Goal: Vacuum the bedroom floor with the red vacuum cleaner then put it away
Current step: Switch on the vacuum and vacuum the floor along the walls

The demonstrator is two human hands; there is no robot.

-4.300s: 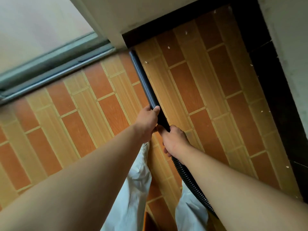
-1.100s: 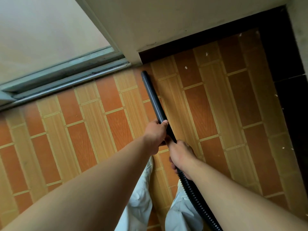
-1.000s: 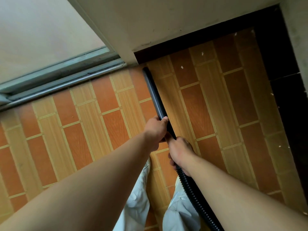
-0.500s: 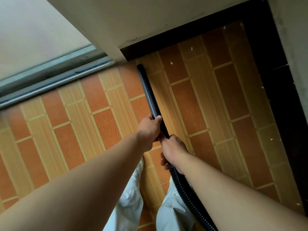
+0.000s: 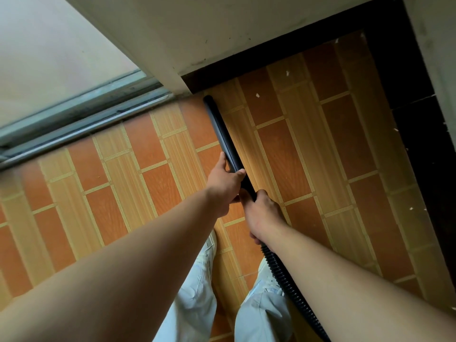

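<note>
Vacuum wand [image 5: 223, 134] clasped by left hand [image 5: 223, 183], right hand [image 5: 262, 211].

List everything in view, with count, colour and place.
wand: one, black, slanting from both hands up to the wall corner
hose: one, black ribbed, running from the right hand to the bottom edge
floor: one, orange and tan tiles, filling the middle
specks: several, white, scattered on the tiles right of the wand
border: one, dark strip, along the wall at top and right
wall: one, off-white, top and right edge
door track: one, grey metal, upper left
trousers: two legs, pale, bottom centre
left hand: one, shut on the wand
right hand: one, shut on the wand where the hose starts
</note>
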